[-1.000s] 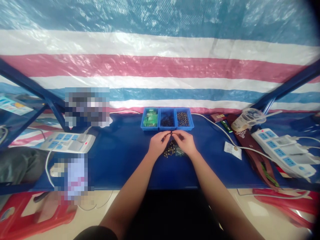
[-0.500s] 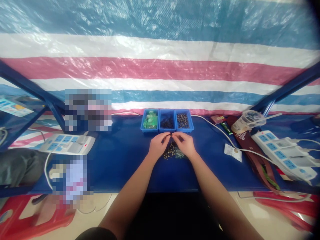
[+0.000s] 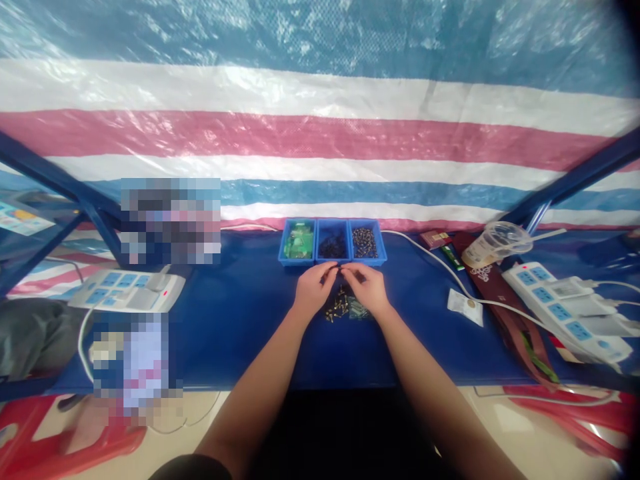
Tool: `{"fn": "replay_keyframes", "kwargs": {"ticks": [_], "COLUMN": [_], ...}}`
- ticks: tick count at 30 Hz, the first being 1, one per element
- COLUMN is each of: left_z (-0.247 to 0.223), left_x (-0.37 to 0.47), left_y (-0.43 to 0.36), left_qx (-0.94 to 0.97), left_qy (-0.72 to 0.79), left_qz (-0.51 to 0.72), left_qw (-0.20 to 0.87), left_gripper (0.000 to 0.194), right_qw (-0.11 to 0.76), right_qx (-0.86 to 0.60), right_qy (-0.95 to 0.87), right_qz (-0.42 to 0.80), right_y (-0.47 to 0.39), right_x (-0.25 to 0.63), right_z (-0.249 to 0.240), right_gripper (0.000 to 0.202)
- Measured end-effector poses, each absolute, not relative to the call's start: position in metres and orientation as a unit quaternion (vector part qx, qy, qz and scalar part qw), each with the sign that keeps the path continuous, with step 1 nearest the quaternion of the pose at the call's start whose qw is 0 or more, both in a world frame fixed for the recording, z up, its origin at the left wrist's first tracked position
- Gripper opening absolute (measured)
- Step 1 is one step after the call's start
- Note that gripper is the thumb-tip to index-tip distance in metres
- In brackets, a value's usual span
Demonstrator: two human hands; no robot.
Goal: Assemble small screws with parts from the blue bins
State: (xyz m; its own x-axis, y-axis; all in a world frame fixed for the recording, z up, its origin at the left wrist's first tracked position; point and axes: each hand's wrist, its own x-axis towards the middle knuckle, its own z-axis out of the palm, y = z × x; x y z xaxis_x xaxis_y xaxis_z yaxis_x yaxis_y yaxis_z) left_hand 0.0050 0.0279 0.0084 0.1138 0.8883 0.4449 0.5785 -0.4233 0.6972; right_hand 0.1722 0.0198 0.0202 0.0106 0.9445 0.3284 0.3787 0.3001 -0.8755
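I could pass over blue tabletop (image 3: 240, 320), centre-left | blue bins (image 3: 327, 260) block mid-frame | left power strip (image 3: 130, 288) obstructs mid-left | cup (image 3: 493, 245) obstructs right

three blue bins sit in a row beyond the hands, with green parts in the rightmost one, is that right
Not the rightmost: the head view shows the green parts in the leftmost bin. The three blue bins do sit in a row beyond the left hand and right hand.

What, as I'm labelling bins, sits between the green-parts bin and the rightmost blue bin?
Another blue bin, holding dark pieces; the head view shows it.
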Motion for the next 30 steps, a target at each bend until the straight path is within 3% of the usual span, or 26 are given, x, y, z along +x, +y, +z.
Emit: {"fn": "replay_keyframes", "kwargs": {"ticks": [12, 19, 26, 30], "left_z": [0.009, 0.01, 0.01, 0.012], "left_x": [0.004, 0.006, 0.001, -0.001], "left_y": [0.031, 0.031, 0.033, 0.034], "left_qx": [0.718, 0.697, 0.725, 0.78], "left_qy": [0.512, 0.54, 0.556, 0.537], "left_qz": [0.437, 0.435, 0.383, 0.301], "left_qw": [0.179, 0.183, 0.132, 0.113], "left_gripper": [0.028, 0.04, 0.022, 0.015], "right_qw": [0.514, 0.508, 0.402, 0.389], "right_qx": [-0.521, -0.599, -0.623, -0.613], "right_qy": [-0.614, -0.59, -0.653, -0.667], "right_qz": [0.296, 0.189, 0.151, 0.169], "right_y": [0.024, 0.034, 0.036, 0.035], "right_x": [0.165, 0.166, 0.167, 0.169], "right_z": [0.02, 0.015, 0.006, 0.009], "right_gripper": [0.024, 0.029, 0.028, 0.03]}}
